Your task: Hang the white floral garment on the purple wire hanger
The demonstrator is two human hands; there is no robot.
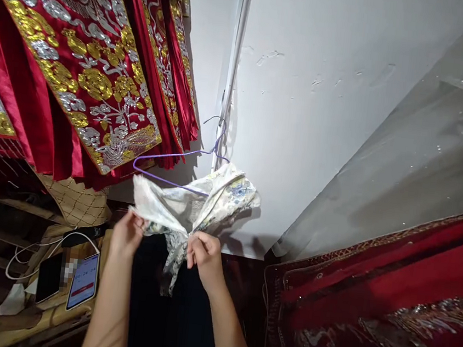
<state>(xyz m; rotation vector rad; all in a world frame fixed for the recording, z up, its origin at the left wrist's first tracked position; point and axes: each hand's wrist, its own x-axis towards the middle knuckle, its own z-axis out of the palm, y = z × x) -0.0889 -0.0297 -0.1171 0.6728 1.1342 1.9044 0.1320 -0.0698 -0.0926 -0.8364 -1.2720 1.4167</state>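
A white floral-print garment hangs bunched on a purple wire hanger, held up in front of a white wall. My left hand pinches the garment's left lower edge, fingers closed on the cloth. My right hand grips the gathered fabric at the middle, fingers curled round it. The hanger's hook sticks up beside a white vertical pipe; I cannot tell whether it rests on anything.
Red garments with gold and silver embroidery hang at upper left. More red embroidered cloth under clear plastic lies at right. At lower left a wooden surface holds two phones and a white cable.
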